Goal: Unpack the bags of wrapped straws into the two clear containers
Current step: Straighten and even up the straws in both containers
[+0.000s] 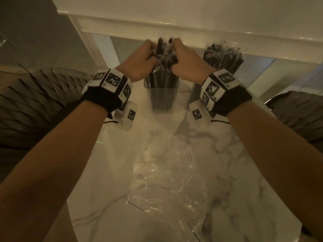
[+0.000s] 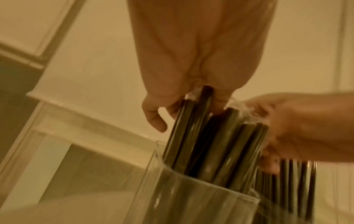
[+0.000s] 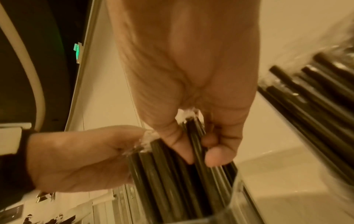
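A clear container [image 1: 161, 95] stands at the far middle of the marble table, packed with upright black wrapped straws [image 1: 161, 74]. My left hand [image 1: 145, 58] grips the straw tops from the left, fingers curled round several of them [image 2: 191, 115]. From the right, my right hand [image 1: 181, 58] pinches a few straws [image 3: 193, 136] between thumb and fingers. A second container [image 1: 222, 62], also full of black wrapped straws, stands to the right behind my right wrist. The container rim [image 2: 191, 181] shows close in the left wrist view.
Empty clear plastic bags [image 1: 166, 180] lie crumpled on the marble table [image 1: 104, 189] in front of me. Grey quilted chairs [image 1: 35, 102] flank the table on both sides. A white wall ledge [image 1: 174, 27] runs just behind the containers.
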The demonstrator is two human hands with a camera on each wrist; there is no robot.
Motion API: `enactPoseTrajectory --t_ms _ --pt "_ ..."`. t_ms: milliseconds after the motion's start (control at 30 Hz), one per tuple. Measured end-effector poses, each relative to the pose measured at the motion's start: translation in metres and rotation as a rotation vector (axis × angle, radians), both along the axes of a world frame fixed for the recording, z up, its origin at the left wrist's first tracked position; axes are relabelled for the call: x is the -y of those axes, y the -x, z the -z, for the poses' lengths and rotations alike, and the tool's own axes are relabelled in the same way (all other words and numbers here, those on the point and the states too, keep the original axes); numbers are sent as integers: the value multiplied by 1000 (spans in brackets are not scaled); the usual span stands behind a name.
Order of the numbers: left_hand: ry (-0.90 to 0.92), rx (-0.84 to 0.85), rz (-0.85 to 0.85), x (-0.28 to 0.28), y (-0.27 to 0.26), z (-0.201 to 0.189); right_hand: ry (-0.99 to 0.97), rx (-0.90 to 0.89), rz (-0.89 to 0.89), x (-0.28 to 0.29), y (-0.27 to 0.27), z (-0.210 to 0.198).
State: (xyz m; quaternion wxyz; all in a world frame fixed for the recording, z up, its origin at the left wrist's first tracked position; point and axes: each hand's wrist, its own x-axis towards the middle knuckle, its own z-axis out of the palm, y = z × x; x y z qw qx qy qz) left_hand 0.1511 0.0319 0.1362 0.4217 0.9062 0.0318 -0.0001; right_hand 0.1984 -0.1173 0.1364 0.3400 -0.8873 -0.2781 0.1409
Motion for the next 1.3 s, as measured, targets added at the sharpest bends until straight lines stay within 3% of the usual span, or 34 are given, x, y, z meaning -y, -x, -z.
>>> enactPoseTrajectory --t_ms 100,167,267,400,533,667,800,933,1133,1300 --pt "350 44 -130 -8 20 13 -148 23 45 17 9 16" --pt "476 202 -307 -13 39 26 -279 39 152 30 18 23" --pt "275 420 -453 -4 61 51 -344 35 313 35 34 37" --pt "-82 326 -327 22 64 77 -288 27 317 13 44 54" --pt "-141 268 -356 33 47 70 -199 100 249 1 35 46" --pt "-249 282 -254 23 34 43 -104 128 117 5 19 19" --pt "-229 202 -203 8 30 37 -12 -23 63 9 11 20" --pt "-200 156 -251 3 40 50 -24 7 118 10 22 32" --pt "189 323 -419 -8 54 57 -329 25 300 19 30 30" --pt "10 248 -236 -2 42 52 -270 -14 212 7 28 27"
